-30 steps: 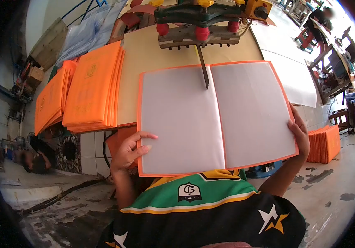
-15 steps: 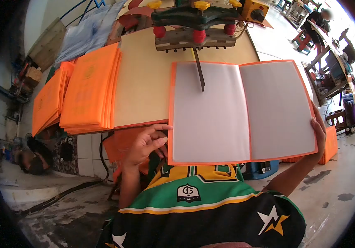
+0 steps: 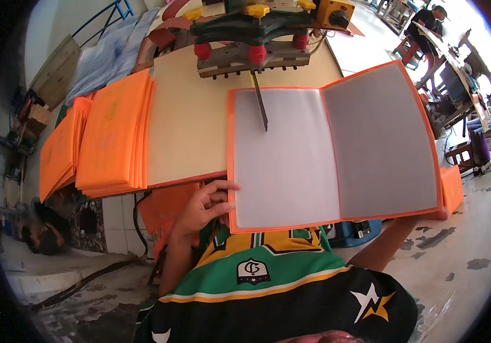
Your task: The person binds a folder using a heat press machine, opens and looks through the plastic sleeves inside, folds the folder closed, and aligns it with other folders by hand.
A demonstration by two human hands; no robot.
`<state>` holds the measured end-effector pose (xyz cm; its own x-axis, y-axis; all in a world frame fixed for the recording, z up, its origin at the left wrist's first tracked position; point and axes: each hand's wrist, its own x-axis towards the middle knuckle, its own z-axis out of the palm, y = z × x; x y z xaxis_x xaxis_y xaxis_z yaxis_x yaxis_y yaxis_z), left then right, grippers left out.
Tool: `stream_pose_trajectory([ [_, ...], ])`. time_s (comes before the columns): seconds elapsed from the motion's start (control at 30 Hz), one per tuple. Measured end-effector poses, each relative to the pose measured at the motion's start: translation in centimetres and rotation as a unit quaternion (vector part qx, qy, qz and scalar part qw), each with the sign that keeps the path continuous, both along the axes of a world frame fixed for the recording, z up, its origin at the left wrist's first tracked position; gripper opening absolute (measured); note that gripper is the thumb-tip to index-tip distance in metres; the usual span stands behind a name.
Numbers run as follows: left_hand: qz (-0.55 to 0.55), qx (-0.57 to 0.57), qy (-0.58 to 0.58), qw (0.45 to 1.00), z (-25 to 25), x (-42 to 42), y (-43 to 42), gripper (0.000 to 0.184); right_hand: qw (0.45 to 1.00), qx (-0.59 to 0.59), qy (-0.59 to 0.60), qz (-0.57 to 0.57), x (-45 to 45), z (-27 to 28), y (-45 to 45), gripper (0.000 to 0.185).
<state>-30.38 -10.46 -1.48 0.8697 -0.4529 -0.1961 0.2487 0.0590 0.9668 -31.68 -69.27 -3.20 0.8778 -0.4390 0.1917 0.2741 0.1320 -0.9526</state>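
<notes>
An opened orange folder with whitish see-through inner sheets lies spread in front of me, its left half on the table's right part. My left hand grips its lower left edge, fingertips just over the orange border. The right half of the folder tilts upward. Behind its lower right corner is my right hand, mostly hidden, so its fingers do not show. Above the left half, a thin dark metal strip hangs from the machine head.
Two stacks of orange folders sit at the table's left. Clear plastic sheets lie behind them. A yellow switch box is beside the machine. At the far right, a person is at another bench. More orange material stands low at right.
The folder's right half has swung upward, and my right hand has slipped from its right edge to behind the lower corner. My left hand stays at the left edge. The view shifted slightly.
</notes>
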Motion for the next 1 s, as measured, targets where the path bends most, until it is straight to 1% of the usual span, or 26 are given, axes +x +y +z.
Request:
stream_pose_trajectory([
  [0.1, 0.012, -0.004, -0.005, 1.000, 0.4, 0.1, -0.4, 0.038, 0.995, -0.043, 0.091, -0.001, -2.5, -2.7, 0.3, 0.073],
  [0.13, 0.016, -0.007, 0.002, 1.000, 0.6, 0.0, -0.4, 0.037, 0.988, -0.076, 0.131, 0.005, -3.3, -3.3, 0.6, 0.074],
  [0.17, 0.018, -0.007, 0.005, 1.000, 0.6, -0.1, -0.4, 0.037, 0.979, -0.112, 0.169, 0.015, -3.5, -3.0, 1.7, 0.074],
  [0.2, 0.015, -0.013, 0.009, 1.000, 0.7, 0.0, -0.3, 0.037, 0.972, -0.145, 0.181, 0.025, -3.7, -2.4, 2.7, 0.075],
  [0.23, 0.011, -0.019, 0.012, 1.000, 0.7, 0.2, -0.3, 0.036, 0.968, -0.168, 0.182, 0.033, -3.3, -0.6, 4.9, 0.075],
  [0.27, 0.011, -0.019, 0.011, 1.000, 0.9, 0.4, -0.4, 0.036, 0.971, -0.168, 0.166, 0.030, -2.8, 2.0, 7.8, 0.076],
  [0.33, -0.006, -0.025, 0.030, 0.999, 1.2, 0.5, -0.8, 0.035, 0.989, -0.130, 0.064, -0.026, -0.7, 7.7, 15.8, 0.074],
  [0.37, -0.005, -0.027, 0.030, 0.999, 1.0, 0.6, -1.2, 0.035, 0.989, -0.132, 0.063, -0.026, 0.2, 9.0, 17.3, 0.074],
  [0.43, -0.028, -0.046, 0.048, 0.997, 0.6, 0.7, -2.2, 0.036, 0.992, -0.014, 0.005, -0.126, 2.1, 10.6, 19.0, 0.069],
  [0.47, -0.025, -0.048, 0.048, 0.997, 0.6, 0.8, -2.6, 0.036, 0.992, -0.016, 0.005, -0.124, 3.0, 10.8, 19.1, 0.069],
  [0.53, -0.044, -0.049, 0.040, 0.997, 0.6, 1.0, -3.5, 0.037, 0.974, 0.015, -0.015, -0.224, 4.3, 11.0, 19.1, 0.064],
  [0.6, -0.031, -0.055, 0.044, 0.997, 0.9, 1.1, -4.2, 0.038, 0.973, 0.007, -0.029, -0.229, 4.8, 10.7, 17.7, 0.066],
  [0.63, -0.051, -0.074, 0.037, 0.995, 1.1, 1.2, -4.4, 0.038, 0.970, 0.001, -0.042, -0.238, 5.0, 10.6, 16.9, 0.069],
  [0.67, -0.071, -0.091, 0.030, 0.993, 1.2, 1.2, -4.6, 0.038, 0.972, -0.001, -0.041, -0.233, 5.0, 10.8, 16.3, 0.069],
  [0.73, -0.072, -0.092, 0.012, 0.993, 0.2, 1.3, -4.9, 0.038, 0.958, 0.000, -0.076, -0.275, 4.9, 11.4, 15.7, 0.064],
  [0.8, -0.081, -0.089, -0.007, 0.993, 0.2, 1.3, -4.9, 0.039, 0.956, 0.007, -0.088, -0.280, 4.6, 12.5, 16.1, 0.062],
  [0.87, -0.074, -0.048, 0.021, 0.996, 0.8, 1.3, -4.7, 0.035, 0.952, 0.014, -0.100, -0.290, 4.5, 12.7, 16.1, 0.061],
  [0.97, -0.066, -0.062, 0.034, 0.995, 0.3, 1.1, -4.6, 0.035, 0.958, 0.015, -0.097, -0.269, 5.3, 12.3, 14.9, 0.059],
  [1.0, -0.067, -0.063, 0.035, 0.995, 0.4, 1.1, -4.6, 0.035, 0.968, 0.015, -0.099, -0.232, 5.9, 11.7, 13.8, 0.059],
])
